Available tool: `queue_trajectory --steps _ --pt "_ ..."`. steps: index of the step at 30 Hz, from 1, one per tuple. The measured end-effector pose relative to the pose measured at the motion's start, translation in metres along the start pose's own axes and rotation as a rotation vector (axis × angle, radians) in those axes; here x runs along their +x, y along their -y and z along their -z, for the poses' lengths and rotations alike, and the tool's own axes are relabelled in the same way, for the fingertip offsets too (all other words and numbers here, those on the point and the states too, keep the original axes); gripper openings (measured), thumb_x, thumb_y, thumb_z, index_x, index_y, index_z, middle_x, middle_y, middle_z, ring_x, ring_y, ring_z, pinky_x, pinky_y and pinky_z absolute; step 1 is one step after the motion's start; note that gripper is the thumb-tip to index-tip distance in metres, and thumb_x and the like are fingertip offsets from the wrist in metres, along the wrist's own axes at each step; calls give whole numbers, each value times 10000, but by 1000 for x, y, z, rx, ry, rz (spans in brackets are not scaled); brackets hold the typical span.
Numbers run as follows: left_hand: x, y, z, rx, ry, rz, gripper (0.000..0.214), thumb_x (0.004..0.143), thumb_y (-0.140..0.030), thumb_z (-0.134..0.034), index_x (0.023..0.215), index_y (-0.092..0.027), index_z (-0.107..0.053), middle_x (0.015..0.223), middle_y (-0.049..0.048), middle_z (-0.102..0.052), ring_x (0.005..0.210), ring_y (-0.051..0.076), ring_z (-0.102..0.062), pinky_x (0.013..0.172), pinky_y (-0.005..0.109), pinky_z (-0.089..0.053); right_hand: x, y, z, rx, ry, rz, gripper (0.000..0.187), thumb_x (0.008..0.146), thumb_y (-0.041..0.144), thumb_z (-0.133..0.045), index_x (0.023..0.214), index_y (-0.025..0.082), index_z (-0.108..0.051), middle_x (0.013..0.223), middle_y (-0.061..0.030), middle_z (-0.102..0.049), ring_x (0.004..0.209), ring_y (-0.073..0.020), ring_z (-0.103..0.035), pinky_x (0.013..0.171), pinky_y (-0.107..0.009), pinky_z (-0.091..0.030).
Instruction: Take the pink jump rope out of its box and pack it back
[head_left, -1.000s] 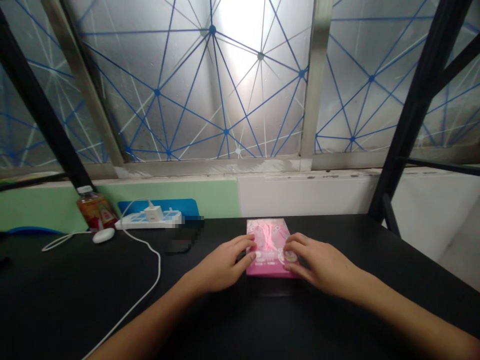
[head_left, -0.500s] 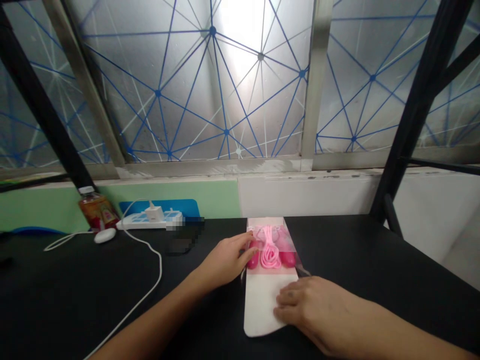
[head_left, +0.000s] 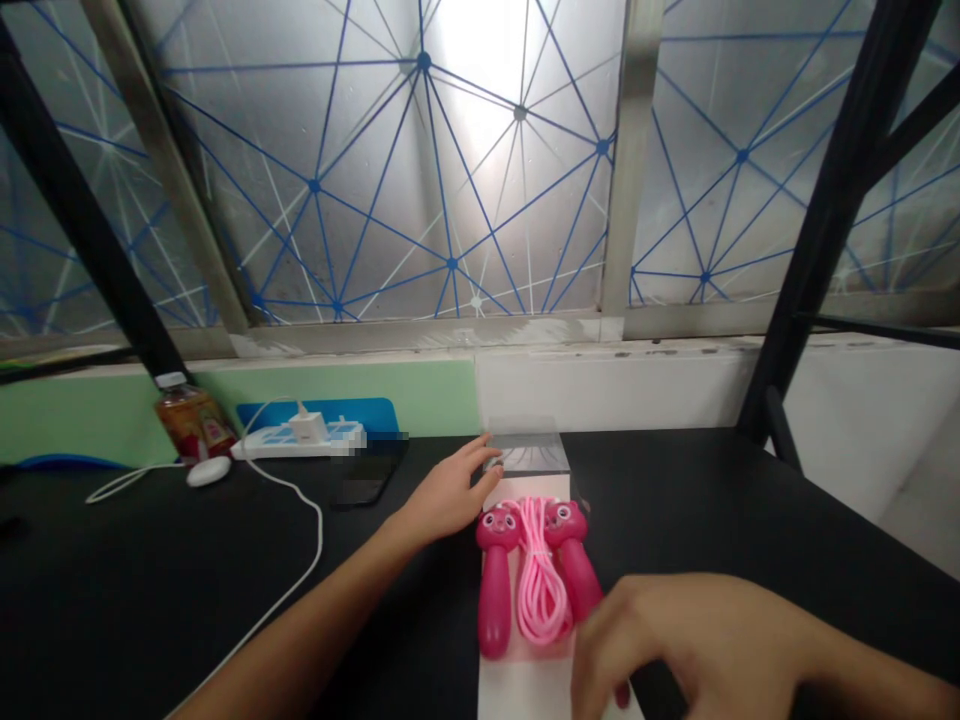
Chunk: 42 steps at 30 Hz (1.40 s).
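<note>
Black tabletop [head_left: 675, 500] bears a pink jump rope [head_left: 534, 580]; left fingers [head_left: 469, 470] spread near clear plastic [head_left: 525, 450], right fingers [head_left: 600, 650] curled.

A drink bottle [head_left: 193, 424], white power strip [head_left: 296, 441] and white mouse [head_left: 208, 471] line the black desk [head_left: 150, 600]

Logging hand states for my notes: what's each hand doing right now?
Left hand: open, fingertips at the clear sleeve.
Right hand: blurred over the white card, cannot tell.

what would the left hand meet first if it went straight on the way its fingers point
The left hand would most likely meet the clear rectangular plastic packaging just past its fingertips, though depth is unclear and they may already touch.
</note>
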<state>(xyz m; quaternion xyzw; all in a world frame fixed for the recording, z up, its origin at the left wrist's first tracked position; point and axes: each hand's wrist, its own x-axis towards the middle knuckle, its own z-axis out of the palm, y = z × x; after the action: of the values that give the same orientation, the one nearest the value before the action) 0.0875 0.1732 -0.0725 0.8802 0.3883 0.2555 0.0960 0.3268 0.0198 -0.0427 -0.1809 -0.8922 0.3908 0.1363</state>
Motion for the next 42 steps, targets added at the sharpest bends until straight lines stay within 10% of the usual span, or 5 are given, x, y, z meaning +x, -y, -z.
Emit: queue_trajectory --steps 3,6,11,21,42 --pt "-15 -15 16 116 3 -31 335 946 -409 -470 1137 -202 -650 1142 88 -661 983 231 -641 863 335 -479 -1 -16 8 -151 -396 -194 176 926 294 -558 914 193 -702 813 -12 -688 726 -150 -623 685 -254 -475" --pt "-29 -26 29 111 254 -14 365 893 -482 -549 1140 -227 -637 758 6 -676 666 191 -622 605 271 -437 0 -39 10 -454 -675 -387 139 915 271 -563 973 204 -670 841 -16 -631 687 -156 -570 642 -289 -436" --pt "-37 -32 30 49 366 -2 358 866 -470 -586 1113 -217 -649 742 7 -669 633 175 -602 542 246 -368 8 -62 0 -418 -657 -428 373 868 313 -634 1222 219 -562 1056 -52 -576 760 -158 -582 720 -313 -466" --pt "-33 -20 21 -33 418 6 315 895 -403 -554 1153 -224 -588 806 -7 -688 657 164 -604 569 236 -380 12 -82 0 -307 -675 -495 230 863 356 -645 1018 195 -592 848 -16 -594 704 -167 -562 646 -310 -425" --pt "-31 -26 30 -31 333 33 319 819 -407 -641 1072 -213 -653 875 19 -720 707 178 -640 590 234 -429 15 -52 11 -414 -527 -493 175 956 311 -488 1073 192 -541 944 -55 -641 785 -192 -616 709 -329 -473"
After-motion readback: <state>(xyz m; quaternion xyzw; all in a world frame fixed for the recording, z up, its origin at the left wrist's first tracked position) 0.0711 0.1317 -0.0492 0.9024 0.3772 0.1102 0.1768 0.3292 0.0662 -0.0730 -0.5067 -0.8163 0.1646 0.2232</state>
